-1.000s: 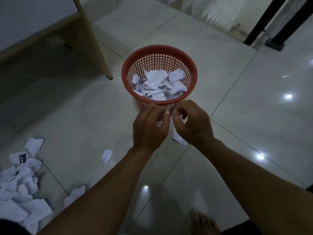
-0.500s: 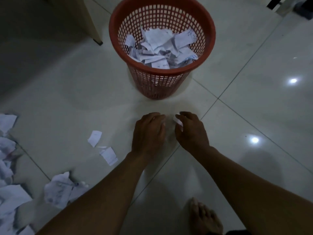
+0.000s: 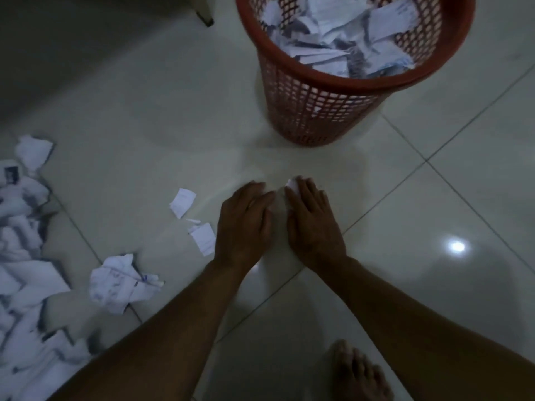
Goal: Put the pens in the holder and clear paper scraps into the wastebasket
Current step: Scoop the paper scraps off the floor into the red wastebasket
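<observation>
A red mesh wastebasket stands on the tiled floor at the top right, partly filled with white paper scraps. Both my hands are low on the floor just in front of it, side by side, palms down. My left hand lies flat with its fingers together and nothing seen in it. My right hand rests over a small white scrap that peeks out at its fingertips. More scraps lie left of my hands: two small pieces and a crumpled one. No pens or holder show.
A large heap of torn paper covers the floor along the left edge. A wooden furniture leg stands at the top, left of the basket. My bare foot is at the bottom right.
My hands have dropped from near the basket rim down to the floor and flattened out. The view has tilted down and closer, so the basket now sits at the top edge.
</observation>
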`<state>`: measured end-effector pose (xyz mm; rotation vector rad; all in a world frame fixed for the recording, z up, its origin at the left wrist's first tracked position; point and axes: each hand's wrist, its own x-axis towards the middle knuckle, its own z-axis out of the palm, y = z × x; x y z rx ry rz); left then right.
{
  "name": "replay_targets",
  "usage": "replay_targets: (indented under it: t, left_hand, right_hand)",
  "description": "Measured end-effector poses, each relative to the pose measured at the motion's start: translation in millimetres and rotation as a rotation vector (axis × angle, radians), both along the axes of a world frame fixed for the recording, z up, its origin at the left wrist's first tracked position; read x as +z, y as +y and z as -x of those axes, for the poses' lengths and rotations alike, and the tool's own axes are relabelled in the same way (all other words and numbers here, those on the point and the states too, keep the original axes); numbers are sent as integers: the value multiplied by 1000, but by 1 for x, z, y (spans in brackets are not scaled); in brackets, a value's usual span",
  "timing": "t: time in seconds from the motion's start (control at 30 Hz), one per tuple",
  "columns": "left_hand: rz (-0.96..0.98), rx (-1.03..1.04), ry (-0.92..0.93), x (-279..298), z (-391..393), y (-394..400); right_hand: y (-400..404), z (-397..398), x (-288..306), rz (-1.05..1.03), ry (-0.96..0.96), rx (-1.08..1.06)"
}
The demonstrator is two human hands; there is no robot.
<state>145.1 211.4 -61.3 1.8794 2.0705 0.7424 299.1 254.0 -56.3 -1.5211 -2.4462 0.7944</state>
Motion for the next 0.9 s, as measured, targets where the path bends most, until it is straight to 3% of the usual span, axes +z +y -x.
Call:
replay_targets:
  t: [0.17, 0.43, 0.53, 0.67, 0.8, 0.9]
  left_hand:
    - [-39, 105, 105, -3, 39, -26]
    - [112, 315, 139, 4, 84, -62]
    - [162, 277, 143, 3, 98, -75]
    - [81, 269, 91, 7, 101, -107]
    - [-4, 402, 91, 13, 102, -143]
    - [21, 540, 160, 15, 110, -182]
  right_hand:
    - [-5, 35, -6, -72, 54, 166]
    - [-24, 75, -4, -64, 160, 437]
    - [-32, 78, -10, -112, 74, 491]
    - [-51, 96, -17, -210, -31, 509]
    - [-69, 121, -18, -232, -106, 586]
    - [-87, 136, -15, -189, -23, 759]
